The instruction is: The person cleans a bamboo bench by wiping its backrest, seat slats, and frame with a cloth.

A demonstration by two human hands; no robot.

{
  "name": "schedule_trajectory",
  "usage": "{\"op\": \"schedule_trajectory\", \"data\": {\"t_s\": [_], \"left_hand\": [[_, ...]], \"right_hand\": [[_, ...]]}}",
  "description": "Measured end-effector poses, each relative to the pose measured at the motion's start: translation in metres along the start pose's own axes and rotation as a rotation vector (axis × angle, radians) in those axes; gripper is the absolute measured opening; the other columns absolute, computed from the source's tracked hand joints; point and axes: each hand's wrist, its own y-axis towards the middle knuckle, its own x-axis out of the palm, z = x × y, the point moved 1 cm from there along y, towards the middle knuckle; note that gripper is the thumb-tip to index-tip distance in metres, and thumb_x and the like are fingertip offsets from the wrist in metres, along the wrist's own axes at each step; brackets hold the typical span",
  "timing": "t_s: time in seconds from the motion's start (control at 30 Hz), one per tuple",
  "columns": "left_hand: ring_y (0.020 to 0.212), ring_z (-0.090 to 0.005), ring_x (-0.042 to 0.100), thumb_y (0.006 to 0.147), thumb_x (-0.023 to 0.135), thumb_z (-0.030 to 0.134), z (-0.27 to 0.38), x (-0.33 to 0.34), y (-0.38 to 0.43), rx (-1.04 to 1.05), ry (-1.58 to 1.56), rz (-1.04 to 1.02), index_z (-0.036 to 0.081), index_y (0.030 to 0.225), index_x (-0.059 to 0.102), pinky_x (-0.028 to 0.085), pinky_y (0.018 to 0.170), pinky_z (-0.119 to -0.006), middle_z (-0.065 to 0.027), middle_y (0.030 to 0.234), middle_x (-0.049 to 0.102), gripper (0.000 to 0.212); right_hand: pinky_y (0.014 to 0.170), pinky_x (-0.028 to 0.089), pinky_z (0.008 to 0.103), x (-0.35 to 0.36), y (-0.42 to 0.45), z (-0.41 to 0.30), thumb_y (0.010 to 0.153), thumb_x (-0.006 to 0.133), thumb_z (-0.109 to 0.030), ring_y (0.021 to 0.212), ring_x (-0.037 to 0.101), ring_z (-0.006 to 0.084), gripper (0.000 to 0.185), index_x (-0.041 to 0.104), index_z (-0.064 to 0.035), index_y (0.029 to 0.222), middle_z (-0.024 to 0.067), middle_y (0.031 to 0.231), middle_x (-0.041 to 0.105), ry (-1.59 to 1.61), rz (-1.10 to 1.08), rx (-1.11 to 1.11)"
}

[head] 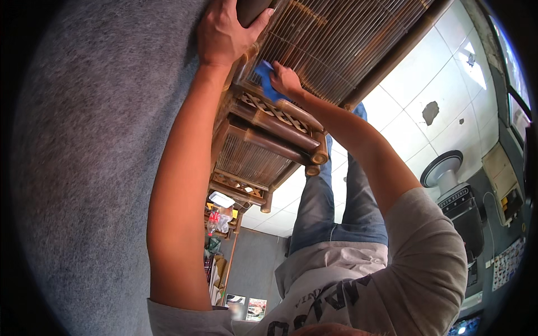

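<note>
My right hand (286, 80) grips a blue cloth (265, 80) against the slatted bamboo seat (332, 46) of a bench, close to its lattice-trimmed end (275, 111). Up at the top edge, my left hand (225, 35) is wrapped around a dark brown, rounded object (251, 11); the frame cuts this object off, so I cannot tell what it is. That hand is close beside the grey wall (101, 126), with its thumb towards the seat.
Another bamboo seat (252, 157) stands beyond the bench end. Past it, a plastic bottle (213, 220) and a white container (222, 199) rest on bamboo furniture. White floor tiles (395, 113) have broken patches. A barber chair (458, 214) stands at the right.
</note>
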Motion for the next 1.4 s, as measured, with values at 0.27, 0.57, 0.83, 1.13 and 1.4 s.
{"op": "schedule_trajectory", "data": {"t_s": [0.27, 0.57, 0.83, 1.13, 1.4], "left_hand": [[0.119, -0.0456, 0.061, 0.085, 0.080, 0.037, 0.000, 0.002, 0.000, 0.018, -0.004, 0.009, 0.004, 0.148, 0.047, 0.051, 0.101, -0.049, -0.0265, 0.133, 0.062, 0.079], [0.119, -0.0453, 0.062, 0.085, 0.079, 0.037, 0.003, 0.000, 0.001, 0.033, -0.001, 0.021, 0.004, 0.147, 0.048, 0.051, 0.101, -0.048, -0.0260, 0.134, 0.062, 0.077], [0.119, -0.0451, 0.062, 0.085, 0.078, 0.038, 0.001, 0.001, 0.000, 0.049, 0.007, 0.036, 0.004, 0.148, 0.048, 0.051, 0.101, -0.048, -0.0259, 0.134, 0.062, 0.078], [0.111, -0.0357, 0.070, 0.088, 0.077, 0.049, -0.001, 0.006, -0.003, 0.108, 0.070, 0.060, 0.008, 0.143, 0.054, 0.059, 0.091, -0.043, -0.0179, 0.128, 0.068, 0.072], [0.111, -0.0364, 0.070, 0.088, 0.076, 0.050, -0.004, 0.008, -0.004, 0.045, 0.054, 0.032, 0.011, 0.142, 0.055, 0.058, 0.092, -0.043, -0.0178, 0.127, 0.069, 0.070]], "right_hand": [[0.100, 0.050, 0.0423, 0.083, -0.018, -0.001, 0.104, 0.045, -0.020, 0.123, 0.058, 0.0317, 0.034, 0.056, -0.0142, 0.136, 0.0069, 0.150, 0.055, -0.501, 0.080, -0.535], [0.103, 0.046, 0.0452, 0.048, -0.120, 0.144, 0.099, 0.052, -0.025, 0.128, 0.053, 0.0316, 0.027, 0.066, -0.0144, 0.120, 0.0090, 0.136, 0.063, -0.662, -0.083, -0.378], [0.102, 0.050, 0.0470, -0.082, -0.149, 0.250, 0.089, 0.060, -0.020, 0.117, 0.057, 0.0309, 0.032, 0.068, -0.0197, 0.120, 0.0103, 0.115, 0.065, -0.669, 0.142, -0.477], [0.110, 0.039, 0.0447, -0.290, -0.031, 0.253, 0.082, 0.064, -0.012, 0.129, 0.056, 0.0299, 0.027, 0.074, -0.0113, 0.108, 0.0053, 0.132, 0.069, -0.837, 0.833, -0.196], [0.119, 0.032, 0.0546, -0.056, -0.129, 0.242, 0.084, 0.062, -0.006, 0.148, 0.036, 0.0403, 0.048, 0.066, -0.0070, 0.132, 0.0099, 0.159, 0.044, -0.642, 0.575, -0.110]]}}
